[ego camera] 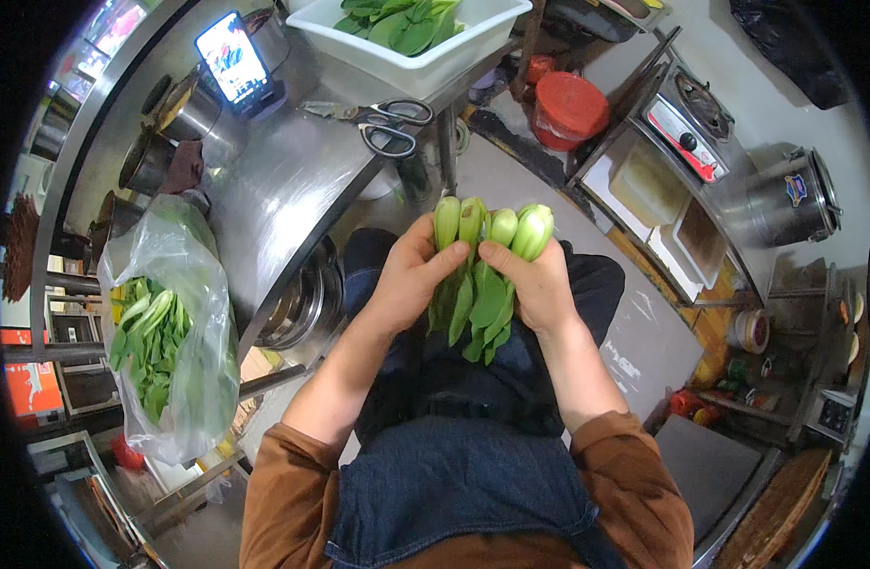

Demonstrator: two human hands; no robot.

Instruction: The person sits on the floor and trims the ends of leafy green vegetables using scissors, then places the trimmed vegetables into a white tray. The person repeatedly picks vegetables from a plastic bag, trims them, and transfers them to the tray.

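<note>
Above my lap I hold several heads of bok choy, their pale bases pointing away from me and their leaves hanging toward my apron. My left hand (420, 267) grips the left bok choy (447, 222), with the thumb across the stalks. In my right hand (538, 277) is the right bok choy (533, 231), its thumb also lying over the stems. The two thumbs are close together between the heads. Kitchen scissors (385, 124) with black-rimmed handles lie on the steel table (292, 163), beyond my left hand.
A white plastic tub (435, 64) holds green leaves at the table's far end. On the left, a clear plastic bag (214, 341) contains more bok choy. A lit phone (232, 60) stands on the table. A red lidded bucket (570, 107) and a gas stove (691, 135) are at right.
</note>
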